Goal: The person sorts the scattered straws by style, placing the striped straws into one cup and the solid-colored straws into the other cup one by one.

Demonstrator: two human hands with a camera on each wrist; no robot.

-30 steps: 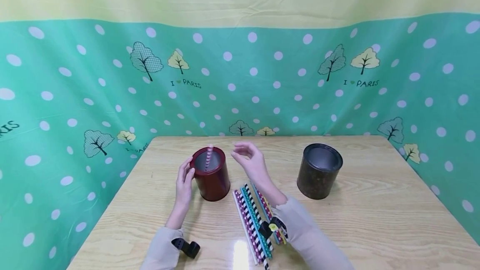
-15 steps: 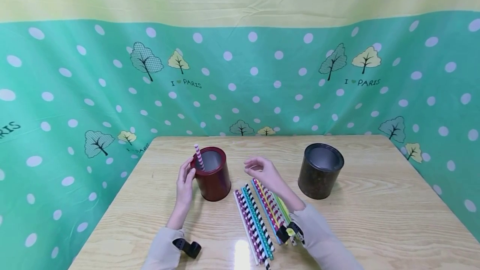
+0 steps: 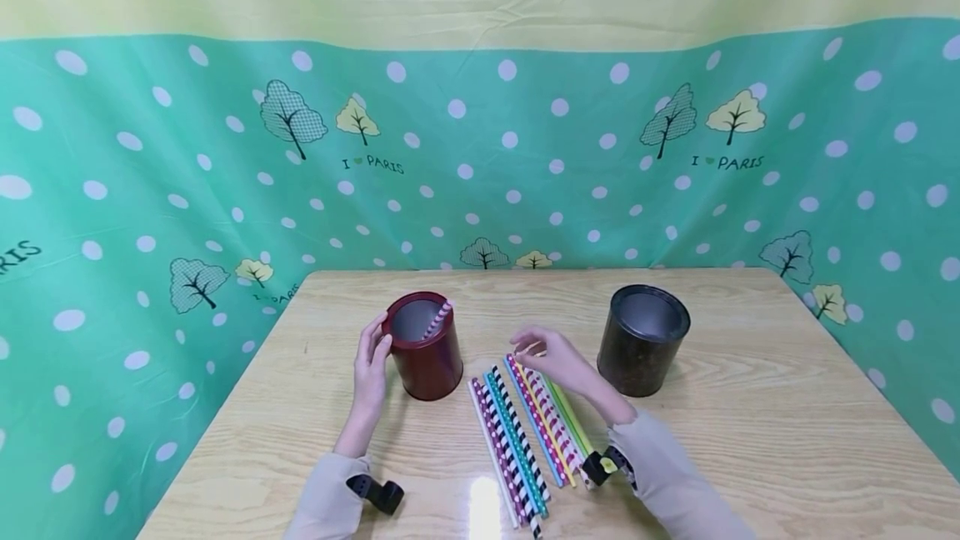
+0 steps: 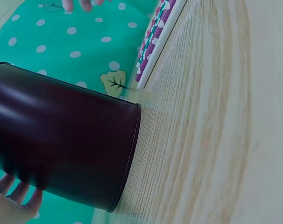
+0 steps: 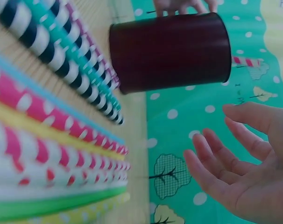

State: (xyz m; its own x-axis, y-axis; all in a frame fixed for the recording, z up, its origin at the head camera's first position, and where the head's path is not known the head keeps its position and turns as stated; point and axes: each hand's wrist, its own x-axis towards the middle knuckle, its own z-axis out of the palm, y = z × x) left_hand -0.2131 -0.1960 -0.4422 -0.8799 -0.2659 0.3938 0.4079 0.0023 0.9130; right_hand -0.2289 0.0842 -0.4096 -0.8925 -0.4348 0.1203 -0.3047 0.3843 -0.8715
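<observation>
A dark red can (image 3: 427, 365) stands upright on the left of the table, its open top facing up. Leaning inside it, a pink-and-white striped paper straw (image 3: 438, 319) pokes above the right rim. My left hand (image 3: 371, 365) holds the can's left side, thumb toward the front; its fingertips (image 4: 34, 200) touch the wall in the left wrist view. Above the far ends of the paper straws (image 3: 536, 419) hovers my right hand (image 3: 551, 355). Its fingers are loosely bent and nothing is between them, as the right wrist view also shows.
Several patterned straws lie in two side-by-side groups, including a black-and-white striped one (image 5: 57, 56) and a green one (image 5: 62, 203). A dark can (image 3: 641, 348) with an open top stands to the right. A polka-dot cloth (image 3: 480, 148) hangs behind the wooden table (image 3: 757, 423).
My right hand has moved from beside the red can to the right and down over the straws. The striped straw inside has swung from left-leaning to right-leaning. My left hand stays put.
</observation>
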